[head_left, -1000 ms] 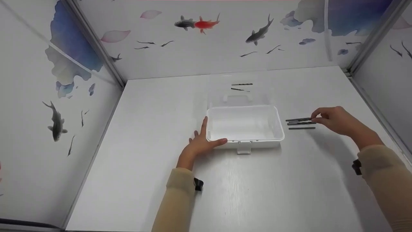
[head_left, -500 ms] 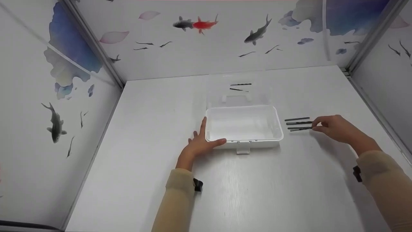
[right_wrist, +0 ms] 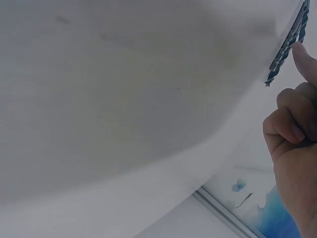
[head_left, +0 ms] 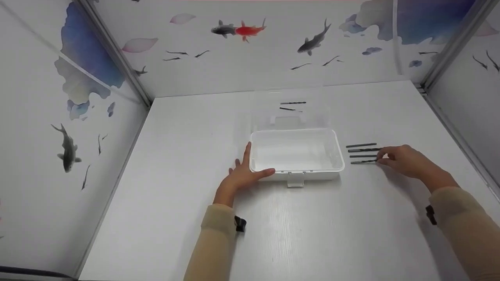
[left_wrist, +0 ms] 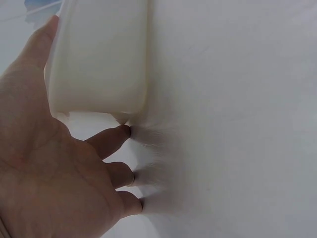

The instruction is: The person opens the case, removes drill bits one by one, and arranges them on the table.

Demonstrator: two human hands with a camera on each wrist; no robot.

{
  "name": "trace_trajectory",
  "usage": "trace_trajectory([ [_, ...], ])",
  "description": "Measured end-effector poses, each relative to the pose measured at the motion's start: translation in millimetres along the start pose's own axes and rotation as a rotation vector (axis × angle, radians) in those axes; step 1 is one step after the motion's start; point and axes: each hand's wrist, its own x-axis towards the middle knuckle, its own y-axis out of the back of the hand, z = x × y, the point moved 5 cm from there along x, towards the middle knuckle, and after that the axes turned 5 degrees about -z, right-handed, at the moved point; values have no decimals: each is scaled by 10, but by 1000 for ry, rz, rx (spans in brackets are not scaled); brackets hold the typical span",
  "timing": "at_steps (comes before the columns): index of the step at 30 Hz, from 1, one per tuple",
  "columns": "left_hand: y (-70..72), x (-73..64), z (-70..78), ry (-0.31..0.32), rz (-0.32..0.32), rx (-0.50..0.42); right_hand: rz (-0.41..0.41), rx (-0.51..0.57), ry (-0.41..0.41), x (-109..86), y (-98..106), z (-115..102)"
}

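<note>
An open white plastic box [head_left: 336,171] stands mid-table, its clear lid [head_left: 261,109] laid back behind it. My left hand [head_left: 243,173] rests against its front left corner, thumb on the front rim; the left wrist view shows the other fingers spread, with several tips on the table. Right of the box, several dark drill bits [head_left: 361,145] lie roughly parallel. My right hand [head_left: 404,160] pinches the right end of the nearest drill bit [head_left: 362,162]. In the right wrist view, bits [right_wrist: 290,44] with spiral flutes overlap beside my thumb, partly cut off by the frame edge.
Two more drill bits [head_left: 293,103] show at the clear lid behind the box. A latch [head_left: 295,180] hangs from the box front. White panels [head_left: 250,62] printed with fish enclose the white table [head_left: 175,175] at the back and sides.
My right hand has come toward the front, drawing a drill bit away from the others; the bits now lie spaced apart in a row. My left hand and the box have stayed put.
</note>
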Motion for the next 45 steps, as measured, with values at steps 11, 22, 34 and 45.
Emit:
trace_trajectory([
  [11, 3, 2, 7, -1, -3, -6, -25, -74, -29, 36, -65, 41],
  [22, -16, -1, 1, -3, -12, -17, -18, -114, -6, 69, -84, 58],
  [34, -2, -8, 24, -5, -5, -18, -3, -106, 0, 51, -58, 31],
  [45, -6, -8, 17, 1, -3, -16, -2, -96, -3, 50, -53, 21],
])
